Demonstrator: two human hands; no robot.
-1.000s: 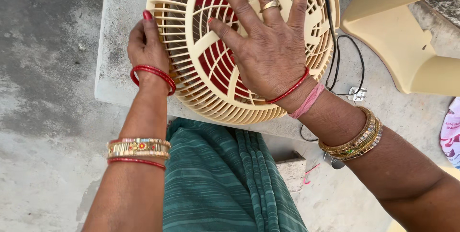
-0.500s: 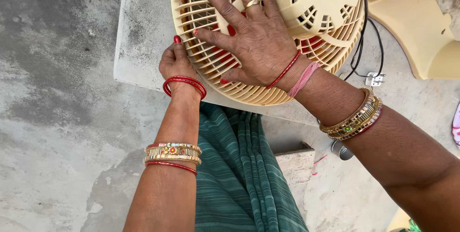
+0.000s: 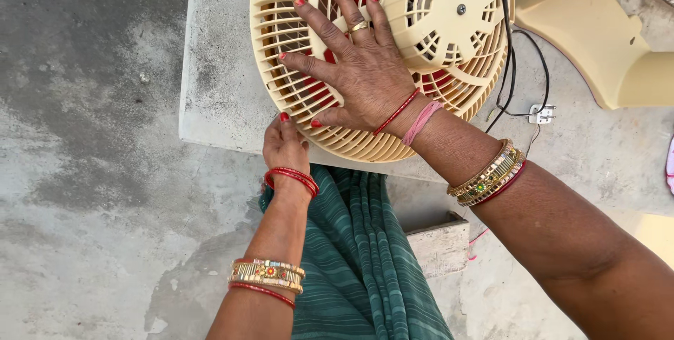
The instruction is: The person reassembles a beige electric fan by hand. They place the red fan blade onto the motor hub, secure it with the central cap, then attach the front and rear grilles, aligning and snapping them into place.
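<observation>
Cream plastic ribs of a round fan grille [image 3: 337,112] fill the twelve o'clock part of the view, with red blades showing behind them. Since half a second ago the fan has slid toward one o'clock in the picture, so more of its domed motor housing [image 3: 442,14] shows, and both wrists sit lower and closer together. The right hand [image 3: 358,66] lies flat on the grille at about eleven o'clock of the housing, fingers [image 3: 305,63] spread wide apart and pressed on the ribs, gripping nothing. The left hand [image 3: 284,145] touches the grille's lower rim at seven o'clock; its fingers curl under the edge, and whether they clamp it cannot be told. The fan rests on a pale concrete bench [image 3: 217,66] whose near edge runs beneath the left hand.

At three o'clock a black cord [image 3: 523,66] loops from the fan down to a white plug [image 3: 542,113] on the floor. A cream plastic chair [image 3: 597,38] stands at two o'clock. Green pleated cloth [image 3: 358,263] hangs at six o'clock, partly covering a small block [image 3: 439,245] beside it.
</observation>
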